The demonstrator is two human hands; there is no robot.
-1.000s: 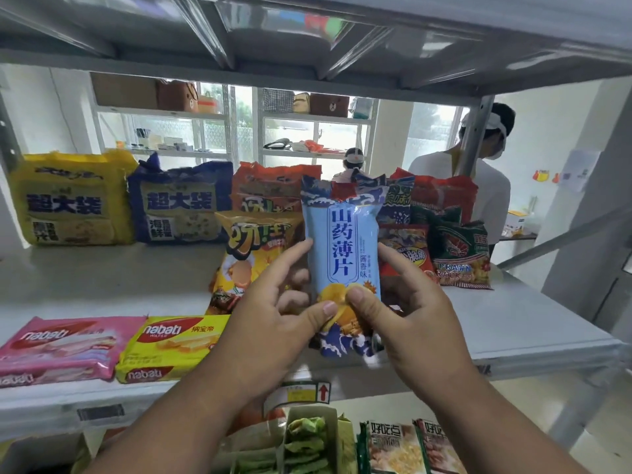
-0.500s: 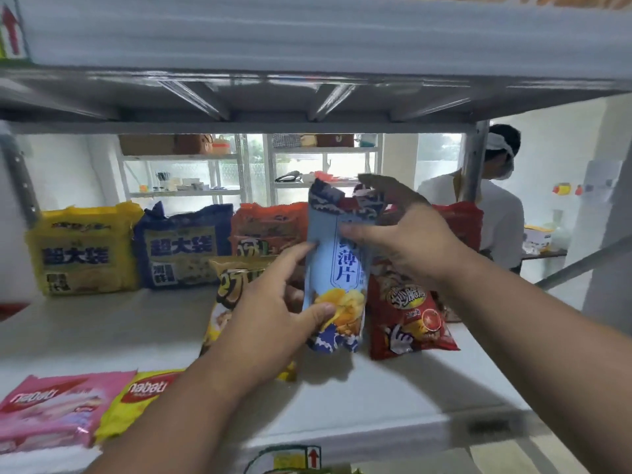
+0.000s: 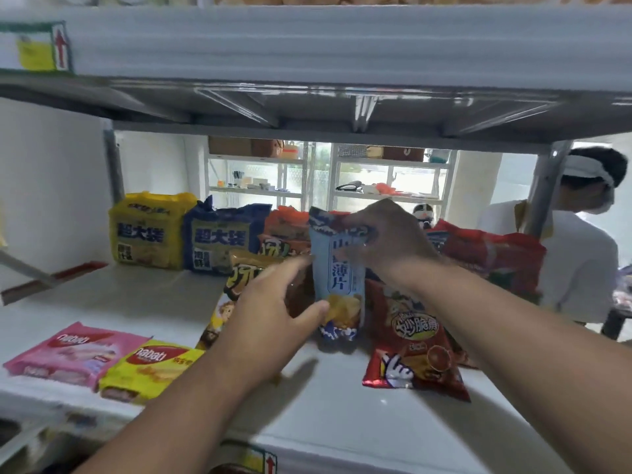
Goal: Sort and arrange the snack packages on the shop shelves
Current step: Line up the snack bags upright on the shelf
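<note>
Head view, my left hand [image 3: 273, 323] pinches light-blue chip bag [image 3: 338, 282] low, my right hand [image 3: 390, 237] grips its top, bag upright on white shelf [image 3: 342, 415], red snack bag [image 3: 413, 343] just beside.

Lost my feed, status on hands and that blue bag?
Both hands, left and right, hold the blue bag upright on the shelf. Red bag close beside it.

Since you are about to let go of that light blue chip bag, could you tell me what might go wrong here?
1. The light blue chip bag stands upright, steadied only by the left hand and right hand; once released, it may topple forward.
2. The red snack bag lies flat near the shelf edge; a nudge could slide it off.
</note>
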